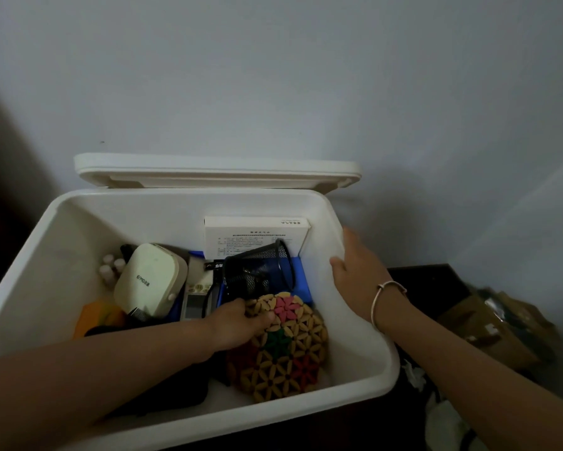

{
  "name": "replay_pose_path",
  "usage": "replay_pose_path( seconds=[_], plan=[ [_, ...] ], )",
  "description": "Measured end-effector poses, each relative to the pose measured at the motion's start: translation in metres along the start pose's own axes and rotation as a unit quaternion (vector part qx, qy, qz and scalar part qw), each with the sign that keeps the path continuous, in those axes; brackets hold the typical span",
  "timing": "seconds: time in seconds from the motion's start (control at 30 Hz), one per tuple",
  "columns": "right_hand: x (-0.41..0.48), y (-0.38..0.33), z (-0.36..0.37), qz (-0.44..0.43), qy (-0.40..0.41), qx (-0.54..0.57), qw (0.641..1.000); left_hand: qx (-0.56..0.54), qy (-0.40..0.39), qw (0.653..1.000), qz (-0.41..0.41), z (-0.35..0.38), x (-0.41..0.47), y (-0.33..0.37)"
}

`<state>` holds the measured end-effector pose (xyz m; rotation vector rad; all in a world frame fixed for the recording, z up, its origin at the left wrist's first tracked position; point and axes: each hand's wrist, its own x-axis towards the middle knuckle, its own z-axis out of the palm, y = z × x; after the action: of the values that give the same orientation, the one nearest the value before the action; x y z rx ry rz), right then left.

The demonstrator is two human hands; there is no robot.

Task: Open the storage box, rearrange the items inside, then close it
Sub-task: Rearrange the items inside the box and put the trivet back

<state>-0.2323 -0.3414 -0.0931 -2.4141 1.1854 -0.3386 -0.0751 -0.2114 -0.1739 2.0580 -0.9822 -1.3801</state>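
The white storage box (pixel 36 271) stands open, its lid (pixel 215 170) tipped back against the wall. Inside lie a round wooden flower-pattern mat (pixel 293 353), a black mesh pen cup (pixel 260 271) on its side, a cream device (pixel 150 281), a white carton (pixel 257 236) upright at the back, small white bottles (pixel 110 268) and an orange item (pixel 94 320). My left hand (pixel 237 323) reaches into the box and grips the mat's upper left edge. My right hand (pixel 358 271), with a bracelet on the wrist, holds the box's right rim.
A grey wall rises right behind the box. A dark surface (pixel 436 281) with cardboard boxes (pixel 488 327) and white crumpled paper (pixel 416 375) lies to the right. A black pouch (pixel 163 395) sits in the box under my left forearm.
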Motion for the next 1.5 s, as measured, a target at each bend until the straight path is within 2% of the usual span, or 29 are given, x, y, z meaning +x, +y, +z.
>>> replay_pose_path(
  seconds=[0.13,0.43,0.6,0.73,0.8,0.9,0.97,1.07,1.13,1.27,1.37,1.43,1.5],
  plan=[
    [-0.002,-0.002,-0.001,-0.004,0.009,-0.011,1.0,-0.074,-0.037,0.996,-0.016,-0.008,0.0,0.005],
    [-0.003,-0.004,-0.002,0.009,0.024,-0.02,0.999,-0.161,-0.139,0.972,-0.098,-0.031,0.0,0.006],
    [-0.004,-0.005,-0.001,0.01,0.026,-0.038,0.999,-0.156,-0.182,0.959,-0.149,-0.047,-0.001,0.004],
    [-0.003,-0.005,0.0,0.015,0.025,-0.04,0.999,-0.076,-0.18,0.969,-0.152,-0.037,0.002,0.013],
    [-0.003,-0.006,0.0,0.016,0.025,-0.046,0.998,0.034,-0.145,0.979,-0.141,-0.029,0.005,0.02],
    [-0.003,-0.005,0.001,0.016,0.025,-0.055,0.998,0.23,-0.11,0.96,-0.112,-0.02,0.007,0.025],
    [-0.003,-0.004,0.001,0.016,0.025,-0.062,0.998,0.231,-0.107,0.962,-0.098,-0.016,0.008,0.021],
    [-0.002,-0.004,0.0,0.022,0.023,-0.065,0.997,0.147,-0.1,0.983,-0.053,-0.013,0.007,0.01],
    [-0.002,-0.005,0.0,0.026,0.022,-0.057,0.998,0.127,-0.086,0.988,-0.026,-0.012,0.005,0.004],
    [-0.003,-0.007,-0.002,0.027,0.019,-0.057,0.998,0.25,-0.056,0.966,0.044,-0.014,0.004,0.001],
    [-0.005,-0.008,-0.002,0.033,0.022,-0.066,0.997,0.23,-0.069,0.967,0.082,-0.024,-0.001,-0.001],
    [-0.004,-0.009,-0.002,0.032,0.026,-0.075,0.996,0.237,-0.076,0.965,0.08,-0.031,-0.006,-0.005],
    [-0.004,-0.008,-0.002,0.032,0.029,-0.074,0.996,0.314,-0.04,0.946,0.075,-0.039,-0.011,-0.009]
  ],
)
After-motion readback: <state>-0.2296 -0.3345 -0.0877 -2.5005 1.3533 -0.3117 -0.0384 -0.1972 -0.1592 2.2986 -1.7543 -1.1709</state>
